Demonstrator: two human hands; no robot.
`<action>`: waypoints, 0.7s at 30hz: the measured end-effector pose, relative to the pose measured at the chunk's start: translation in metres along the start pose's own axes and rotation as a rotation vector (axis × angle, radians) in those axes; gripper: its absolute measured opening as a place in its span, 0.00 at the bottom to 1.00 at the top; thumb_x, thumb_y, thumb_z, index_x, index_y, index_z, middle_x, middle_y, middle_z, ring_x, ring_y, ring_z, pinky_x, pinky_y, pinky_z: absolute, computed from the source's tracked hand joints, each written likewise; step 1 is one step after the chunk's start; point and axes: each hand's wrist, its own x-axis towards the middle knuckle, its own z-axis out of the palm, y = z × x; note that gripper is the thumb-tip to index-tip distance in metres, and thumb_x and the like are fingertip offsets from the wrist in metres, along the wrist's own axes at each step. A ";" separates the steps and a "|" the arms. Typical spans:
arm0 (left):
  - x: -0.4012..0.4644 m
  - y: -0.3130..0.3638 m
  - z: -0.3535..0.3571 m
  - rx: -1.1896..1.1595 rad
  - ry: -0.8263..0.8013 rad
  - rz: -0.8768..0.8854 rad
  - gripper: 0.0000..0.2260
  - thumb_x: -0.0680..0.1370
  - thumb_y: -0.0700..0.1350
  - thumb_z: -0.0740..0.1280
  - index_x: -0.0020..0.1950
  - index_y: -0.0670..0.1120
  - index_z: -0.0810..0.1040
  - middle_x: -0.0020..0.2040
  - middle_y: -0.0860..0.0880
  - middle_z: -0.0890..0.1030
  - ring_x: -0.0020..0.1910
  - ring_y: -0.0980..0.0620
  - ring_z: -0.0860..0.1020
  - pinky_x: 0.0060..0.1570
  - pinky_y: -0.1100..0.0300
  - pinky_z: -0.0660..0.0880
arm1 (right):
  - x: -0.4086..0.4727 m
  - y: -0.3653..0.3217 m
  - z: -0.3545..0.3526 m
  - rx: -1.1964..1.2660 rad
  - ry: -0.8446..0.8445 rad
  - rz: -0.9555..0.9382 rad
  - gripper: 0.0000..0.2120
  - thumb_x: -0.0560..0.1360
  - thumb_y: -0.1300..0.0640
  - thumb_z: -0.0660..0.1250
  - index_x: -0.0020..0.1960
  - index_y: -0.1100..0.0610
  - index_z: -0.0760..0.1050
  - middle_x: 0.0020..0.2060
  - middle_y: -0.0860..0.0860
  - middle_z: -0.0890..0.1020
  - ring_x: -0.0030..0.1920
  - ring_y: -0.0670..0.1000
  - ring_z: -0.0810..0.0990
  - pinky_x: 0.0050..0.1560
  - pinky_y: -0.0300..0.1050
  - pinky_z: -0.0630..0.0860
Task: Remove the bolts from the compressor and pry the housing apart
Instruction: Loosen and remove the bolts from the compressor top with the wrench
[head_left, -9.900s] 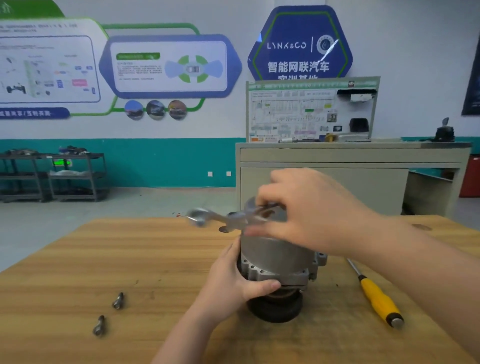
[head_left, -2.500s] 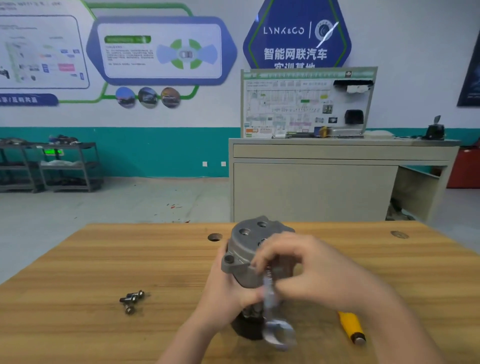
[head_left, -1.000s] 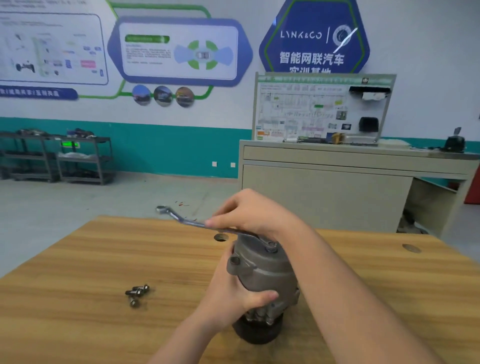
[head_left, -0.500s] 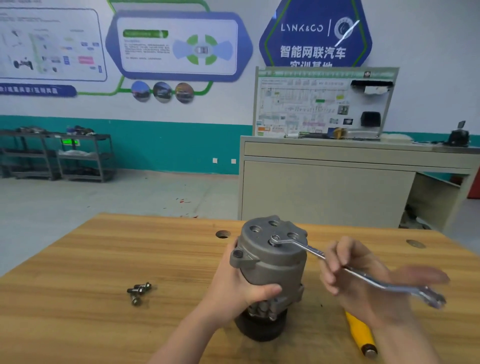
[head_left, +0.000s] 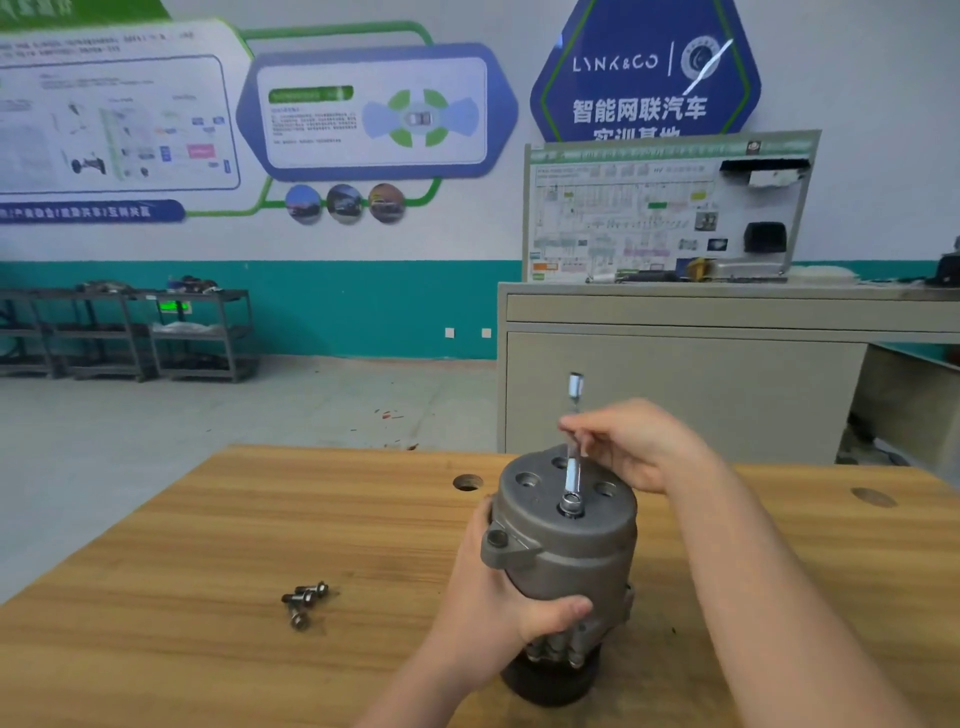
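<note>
Head view:
Compressor (head_left: 563, 558): upright on wooden bench (head_left: 208, 597), centre-right, black pulley end down; grey housing top w/ several round holes.
L hand (head_left: 498, 597): wrapped round compressor's left side, thumb across the front, gripping body.
R hand (head_left: 636, 447): behind compressor top, fingers pinching wrench shank.
Wrench (head_left: 573, 452): ring end seated on a bolt on housing top, shank pointing away from camera, far end sticking up past the fingers; mid-shank hidden by fingers.
Loose bolts (head_left: 304, 603): small cluster lying on bench, left of compressor, well apart from it.
Bench holes: one round hole (head_left: 467, 482) just beyond-left of compressor, another (head_left: 875, 497) far right.
R forearm: crosses bench's right side, blocks the surface there.
Background: grey cabinet (head_left: 675, 389) w/ wiring display board (head_left: 670, 208) on top; dark shelving racks (head_left: 130, 332) at left against teal wall; posters above.
</note>
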 end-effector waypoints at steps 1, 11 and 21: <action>0.000 0.000 -0.001 0.014 -0.001 0.000 0.41 0.58 0.55 0.84 0.65 0.67 0.66 0.64 0.58 0.77 0.64 0.57 0.75 0.61 0.59 0.73 | -0.003 -0.007 0.012 -0.225 -0.016 -0.037 0.05 0.74 0.66 0.69 0.46 0.69 0.78 0.28 0.54 0.79 0.23 0.44 0.76 0.26 0.33 0.74; 0.013 0.001 -0.003 0.117 -0.033 -0.019 0.30 0.65 0.51 0.80 0.62 0.52 0.72 0.56 0.57 0.81 0.59 0.56 0.78 0.54 0.64 0.76 | -0.095 0.029 0.042 -1.095 -0.071 -0.968 0.13 0.69 0.48 0.71 0.34 0.46 0.67 0.37 0.43 0.71 0.39 0.42 0.72 0.35 0.33 0.65; 0.003 0.003 -0.002 0.026 -0.028 -0.001 0.41 0.61 0.49 0.83 0.68 0.56 0.65 0.63 0.63 0.75 0.64 0.62 0.74 0.57 0.74 0.69 | -0.040 0.029 -0.025 0.446 0.209 -0.051 0.09 0.75 0.67 0.68 0.36 0.63 0.74 0.23 0.52 0.76 0.19 0.42 0.73 0.19 0.29 0.67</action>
